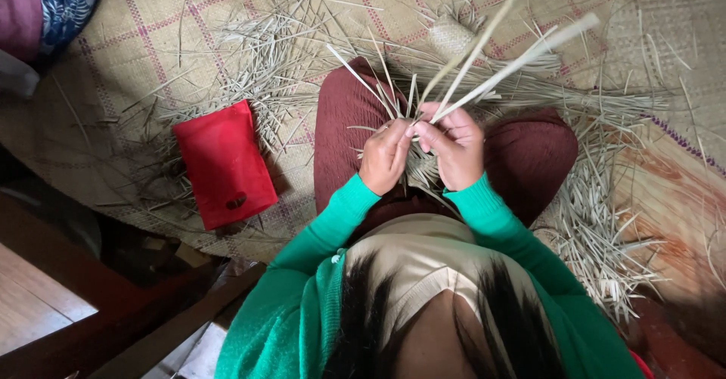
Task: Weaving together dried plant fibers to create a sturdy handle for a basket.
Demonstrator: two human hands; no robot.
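- Your left hand [384, 156] is clenched around the small woven piece [420, 169] in your lap, fingers curled over its edge so the finished part stays tight.
- Your right hand [456, 146] grasps the same piece from the other side, with thumb and fingertips pinched at the base of the long pale strips [505, 60] that fan up and away from you.
- The two hands touch over your knees; held this close, the strips cross right at your fingertips, where you can see them.
- The woven piece rests between your maroon-clad legs [344, 125], which appear to prop it from below.
- Loose dried strips [597, 220] lie heaped just beside your right knee and scattered ahead of you, so fresh ones are within reach.
- A red pouch [224, 163] lies flat on the checked mat [166, 38] to your left, well apart from the hands.
- A small woven bundle [452, 35] sits on the mat beyond your knees, among the strips.
- The mat covers the floor beneath you and catches the scraps.
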